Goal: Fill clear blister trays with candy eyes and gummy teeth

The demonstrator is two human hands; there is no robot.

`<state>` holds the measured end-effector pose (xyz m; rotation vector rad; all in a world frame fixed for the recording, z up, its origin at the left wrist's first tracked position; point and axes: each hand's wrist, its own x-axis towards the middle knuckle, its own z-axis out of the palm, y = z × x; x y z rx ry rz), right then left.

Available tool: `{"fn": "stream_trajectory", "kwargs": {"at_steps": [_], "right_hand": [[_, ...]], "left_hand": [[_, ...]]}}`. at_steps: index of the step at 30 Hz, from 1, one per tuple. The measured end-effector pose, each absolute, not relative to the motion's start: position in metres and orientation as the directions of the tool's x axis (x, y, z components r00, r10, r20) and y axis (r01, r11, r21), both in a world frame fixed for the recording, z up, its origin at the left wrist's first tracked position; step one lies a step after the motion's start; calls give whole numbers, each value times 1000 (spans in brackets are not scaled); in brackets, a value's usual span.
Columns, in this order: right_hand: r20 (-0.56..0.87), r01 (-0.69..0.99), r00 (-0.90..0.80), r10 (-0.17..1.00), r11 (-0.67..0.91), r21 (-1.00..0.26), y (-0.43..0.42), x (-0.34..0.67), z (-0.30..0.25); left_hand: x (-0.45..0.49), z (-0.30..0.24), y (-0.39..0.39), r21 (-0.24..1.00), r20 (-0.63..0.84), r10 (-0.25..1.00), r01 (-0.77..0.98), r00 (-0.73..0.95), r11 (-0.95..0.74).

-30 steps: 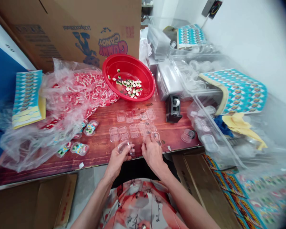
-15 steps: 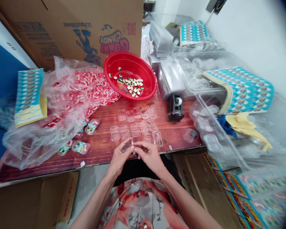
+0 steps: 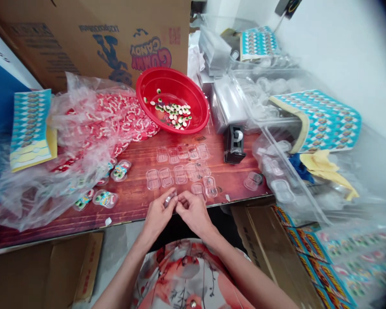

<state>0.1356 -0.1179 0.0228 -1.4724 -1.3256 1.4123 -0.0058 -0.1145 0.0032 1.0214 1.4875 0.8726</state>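
Observation:
Near the table's front edge, my left hand point(image 3: 160, 213) is closed around a small clear plastic container point(image 3: 170, 198), gripped between thumb and fingers. My right hand point(image 3: 193, 211) meets it from the right, its thumb and fingertips pinched at the container's near edge; the fingers partly hide what they grip. Beyond my hands, several clear plastic trays point(image 3: 180, 174) lie in rough rows on the wooden table. Behind them a red basin point(image 3: 141, 86) holds green-and-white eyeball candies point(image 3: 179, 110).
Red-and-white candies point(image 3: 116, 107) spill from a plastic bag on the left, by filled packs point(image 3: 105, 198). A black tape dispenser point(image 3: 234, 145) stands right of the trays. Clear bins hold blue printed sheets point(image 3: 324, 116). A large cardboard box point(image 3: 67, 43) stands behind.
The container has tilted more edge-on in my left hand, and my right fingers have drawn in closer around its edge. The whole view has shifted slightly.

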Motion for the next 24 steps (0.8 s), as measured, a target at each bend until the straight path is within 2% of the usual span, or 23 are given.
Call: {"fn": "stream_trajectory", "kwargs": {"at_steps": [3,5,8,10,15,19,24], "right_hand": [[-247,211,-127,961,-217,-953,-120,143,23],[-162,371,-50,985,-133,-919,-122,155,21],[-26,712,105,994,-93,-696,-123,178,13],[-3,832,124,992,-105,-545,-122,191,8],[-40,901,55,998,-67,-429,-116,203,-1],[-61,918,52,997,-72,-391,-112,209,-3],[-62,916,20,998,-43,-400,-109,219,-2]], "left_hand": [[-8,5,-110,918,-383,922,93,-56,387],[-8,3,-108,905,-418,906,56,-69,422],[-4,-3,-105,900,-418,903,89,-98,426],[-2,-5,-103,907,-365,921,168,-137,385],[4,2,-106,837,-261,956,462,-135,293],[12,11,-108,716,-204,972,660,-118,230],[24,8,-101,621,-159,983,764,-92,172]]}}
